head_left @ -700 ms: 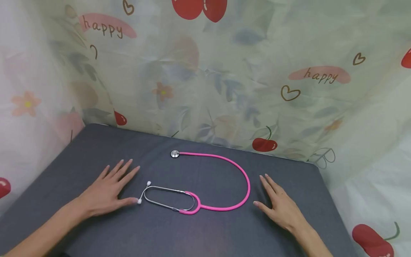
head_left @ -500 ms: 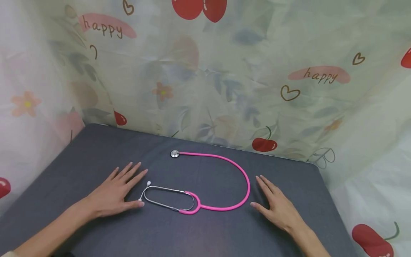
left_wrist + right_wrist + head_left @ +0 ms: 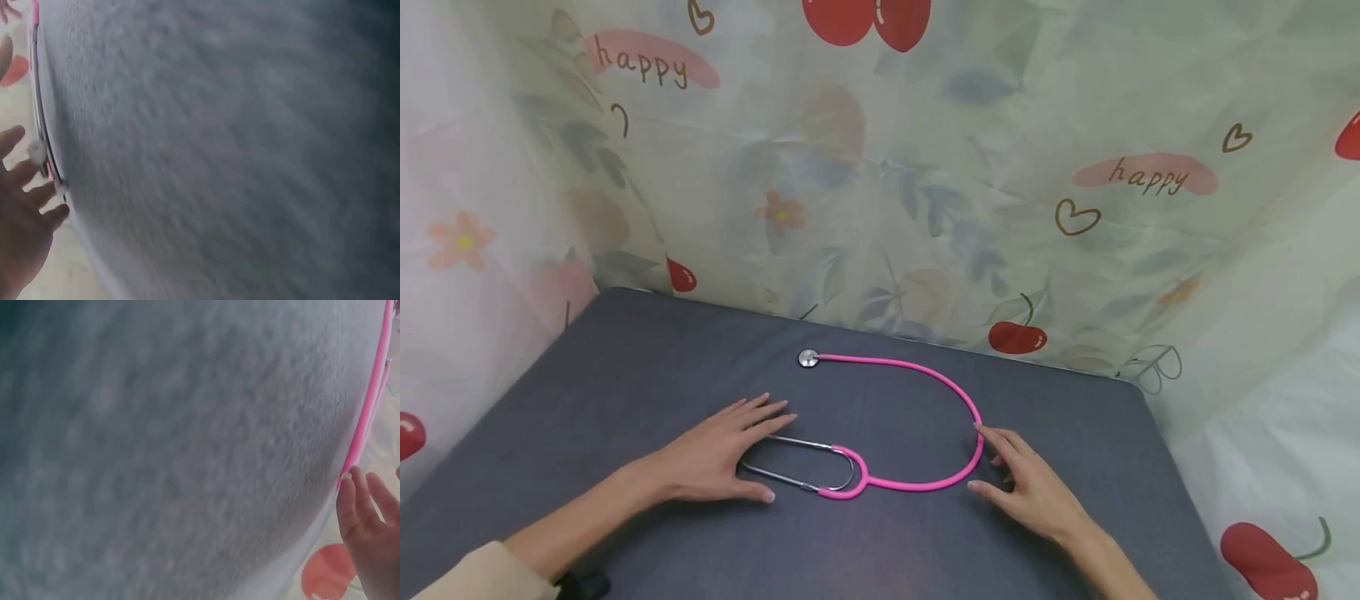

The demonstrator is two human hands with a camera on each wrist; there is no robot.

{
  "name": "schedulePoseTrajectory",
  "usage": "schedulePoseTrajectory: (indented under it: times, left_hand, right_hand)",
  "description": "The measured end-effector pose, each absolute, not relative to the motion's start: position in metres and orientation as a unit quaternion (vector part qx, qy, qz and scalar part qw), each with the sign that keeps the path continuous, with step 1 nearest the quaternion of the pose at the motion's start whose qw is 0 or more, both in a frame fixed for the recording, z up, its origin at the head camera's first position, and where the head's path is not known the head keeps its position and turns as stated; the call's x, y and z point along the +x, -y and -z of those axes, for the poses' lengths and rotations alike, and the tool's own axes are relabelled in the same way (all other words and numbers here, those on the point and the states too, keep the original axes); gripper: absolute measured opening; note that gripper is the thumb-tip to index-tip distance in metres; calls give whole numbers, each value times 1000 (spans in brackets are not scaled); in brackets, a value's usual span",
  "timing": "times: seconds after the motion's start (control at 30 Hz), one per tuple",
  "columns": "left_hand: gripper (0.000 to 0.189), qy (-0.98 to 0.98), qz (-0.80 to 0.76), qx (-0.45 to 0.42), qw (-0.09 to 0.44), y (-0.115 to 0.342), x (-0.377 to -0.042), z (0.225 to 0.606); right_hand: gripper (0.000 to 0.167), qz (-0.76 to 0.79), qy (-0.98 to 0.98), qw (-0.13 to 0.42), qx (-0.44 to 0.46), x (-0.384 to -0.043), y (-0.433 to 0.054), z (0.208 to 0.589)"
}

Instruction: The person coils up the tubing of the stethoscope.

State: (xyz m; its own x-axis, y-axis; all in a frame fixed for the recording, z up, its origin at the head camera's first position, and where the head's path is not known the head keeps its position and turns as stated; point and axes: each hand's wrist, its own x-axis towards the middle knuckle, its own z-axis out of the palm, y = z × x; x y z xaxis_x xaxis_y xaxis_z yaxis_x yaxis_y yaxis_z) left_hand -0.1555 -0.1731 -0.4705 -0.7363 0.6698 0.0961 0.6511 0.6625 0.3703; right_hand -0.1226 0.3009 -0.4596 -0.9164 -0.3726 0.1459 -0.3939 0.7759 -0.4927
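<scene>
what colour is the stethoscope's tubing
The tubing is bright pink; it shows best in the head view.

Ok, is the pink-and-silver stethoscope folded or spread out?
Spread out: its pink tube lies in one wide curve on the dark grey table, the round silver chestpiece apart from the metal ear tubes.

Stethoscope tube: bright pink, plain
Metal frame: silver
Chest piece: silver, rimmed in black
Earpiece: white
Tabletop: plain dark grey
Backdrop: whitish, printed with red cherries at twelve o'clock, brown "happy" lettering on pink patches at ten and two, an orange, yellow-centred flower at nine
Sleeve: cream, at eight
</scene>
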Motion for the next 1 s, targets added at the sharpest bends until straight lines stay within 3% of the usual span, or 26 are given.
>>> schedulePoseTrajectory:
  times: [0.4,0.77,1.0]
  left_hand:
    - [88,-887,-258,377,68,151,-163,477]
    - [80,-878,-256,402,24,144,-168,488]
    - [74,-890,-260,373,11,145,-167,493]
  right_hand:
    - [65,-341,915,-27,216,-123,-289,464]
    - [40,-304,922,-36,236,-126,-290,468]
    - [28,-290,923,-27,251,-129,-286,470]
